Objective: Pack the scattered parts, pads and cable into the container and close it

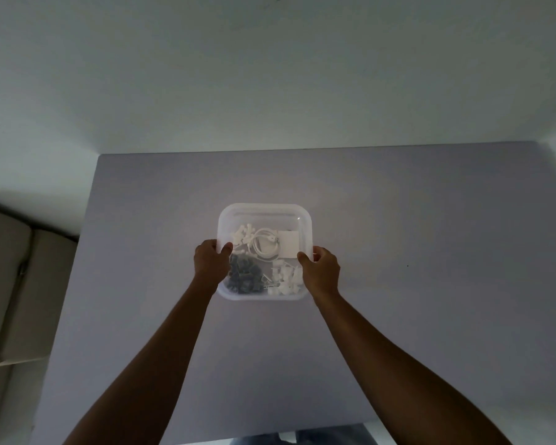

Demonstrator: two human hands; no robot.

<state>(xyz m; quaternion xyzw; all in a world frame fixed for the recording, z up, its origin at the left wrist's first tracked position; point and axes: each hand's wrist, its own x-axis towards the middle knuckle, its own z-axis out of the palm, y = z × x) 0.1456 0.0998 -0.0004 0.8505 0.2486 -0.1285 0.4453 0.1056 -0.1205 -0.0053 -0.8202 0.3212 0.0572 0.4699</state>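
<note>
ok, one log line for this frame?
container: lid on, parts inside | left hand: grips left edge | right hand: grips right edge | table

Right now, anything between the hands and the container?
No. The left hand and right hand already grip the container by its side rims. Parts, pads and cable lie inside it.

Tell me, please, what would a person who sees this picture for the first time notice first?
The eye goes first to the clear square container in the middle of the grey table, with the left hand and right hand gripping its two sides. Inside lie a coiled white cable, dark parts at the near left, and white parts at the near right.
</note>
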